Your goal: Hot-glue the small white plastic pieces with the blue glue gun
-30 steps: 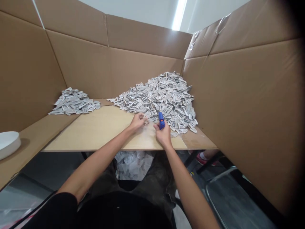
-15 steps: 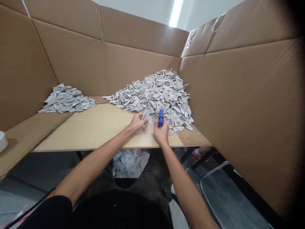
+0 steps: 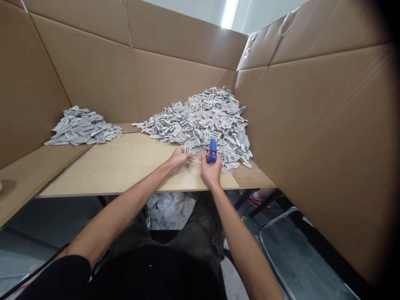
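Near the front of the big pile, my left hand [image 3: 178,160] pinches one flat grey-white slotted piece [image 3: 187,147], which stands up from the fingers. A short gap to the right, my right hand [image 3: 211,171] is closed around a blue hand tool [image 3: 213,146] with a small orange-red part; its exact kind cannot be made out. The tool points away from me, and its lower end is hidden in the hand. Just behind both hands rises a large heap of the same slotted pieces [image 3: 203,116].
A smaller heap of pieces [image 3: 83,125] lies at the back left of the wooden board [image 3: 118,162]. Tall cardboard walls [image 3: 184,79] enclose the work surface. Below its front edge sits a bag of pale scraps [image 3: 171,210]. A metal-framed chair [image 3: 293,246] stands at the lower right.
The view has shifted slightly. My left hand has turned a little, and the piece in it stands more upright. My right hand keeps the blue tool in nearly the same place.
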Demonstrator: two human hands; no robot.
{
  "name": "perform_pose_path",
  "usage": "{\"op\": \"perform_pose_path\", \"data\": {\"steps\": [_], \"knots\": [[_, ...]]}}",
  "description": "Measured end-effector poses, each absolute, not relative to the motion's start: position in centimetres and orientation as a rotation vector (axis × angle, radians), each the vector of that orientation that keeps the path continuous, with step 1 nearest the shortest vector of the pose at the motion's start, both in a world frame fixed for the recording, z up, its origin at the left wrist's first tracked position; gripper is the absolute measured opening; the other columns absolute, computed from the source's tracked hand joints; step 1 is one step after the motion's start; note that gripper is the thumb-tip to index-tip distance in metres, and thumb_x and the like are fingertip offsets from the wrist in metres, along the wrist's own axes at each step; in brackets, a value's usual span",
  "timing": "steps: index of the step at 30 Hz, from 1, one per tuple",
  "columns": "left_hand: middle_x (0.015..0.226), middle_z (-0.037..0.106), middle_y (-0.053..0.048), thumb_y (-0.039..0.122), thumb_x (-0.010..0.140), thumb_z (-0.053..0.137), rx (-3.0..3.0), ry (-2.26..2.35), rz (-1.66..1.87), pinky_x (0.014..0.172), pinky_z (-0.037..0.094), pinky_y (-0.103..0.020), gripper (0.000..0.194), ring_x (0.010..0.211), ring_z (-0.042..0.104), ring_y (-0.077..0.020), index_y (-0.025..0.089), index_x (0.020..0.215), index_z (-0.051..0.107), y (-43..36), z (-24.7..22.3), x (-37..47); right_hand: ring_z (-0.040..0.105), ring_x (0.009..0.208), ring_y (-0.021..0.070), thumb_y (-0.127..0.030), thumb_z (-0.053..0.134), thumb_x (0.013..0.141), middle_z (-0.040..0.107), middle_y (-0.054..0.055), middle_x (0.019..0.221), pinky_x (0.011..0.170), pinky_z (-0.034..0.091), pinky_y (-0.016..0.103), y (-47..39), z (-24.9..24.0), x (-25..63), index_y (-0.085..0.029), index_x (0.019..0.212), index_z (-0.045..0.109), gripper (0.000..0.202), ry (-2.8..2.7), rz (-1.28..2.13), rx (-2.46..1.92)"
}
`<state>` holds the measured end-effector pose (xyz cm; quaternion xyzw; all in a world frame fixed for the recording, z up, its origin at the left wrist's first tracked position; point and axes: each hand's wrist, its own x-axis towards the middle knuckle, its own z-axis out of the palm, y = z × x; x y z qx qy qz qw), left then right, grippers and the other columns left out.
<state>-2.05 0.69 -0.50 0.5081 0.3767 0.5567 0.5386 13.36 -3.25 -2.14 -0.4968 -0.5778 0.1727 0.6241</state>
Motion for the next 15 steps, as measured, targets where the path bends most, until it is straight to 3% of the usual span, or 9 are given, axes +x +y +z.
{"op": "perform_pose_path", "data": {"steps": [4,15], "knots": [[0.087,0.076,-0.005,-0.002,0.060,0.074,1.317,0.797,1.252,0.072,0.057,-0.028,0.041,0.075,0.072,-0.0168,0.015,0.096,0.063,0.1,-0.2,-2.0,0.066,0.080,0.0216,-0.046,0.060,0.093,0.069,0.003,0.089,0.081,0.053,0.034,-3.6,-2.1,13.3,-0.026,0.096,0.056,0.021,-1.432,0.409,-1.076],[0.084,0.072,-0.003,0.008,0.067,0.077,1.424,0.668,1.071,0.064,0.053,-0.024,0.035,0.065,0.068,-0.0127,0.014,0.099,0.064,-1.5,0.1,-2.1,0.059,0.076,0.0206,-0.044,0.064,0.094,0.065,0.003,0.087,0.074,0.052,0.033,-4.1,-1.9,13.4,-0.024,0.099,0.058,0.021,-1.520,0.359,-1.040]]}}
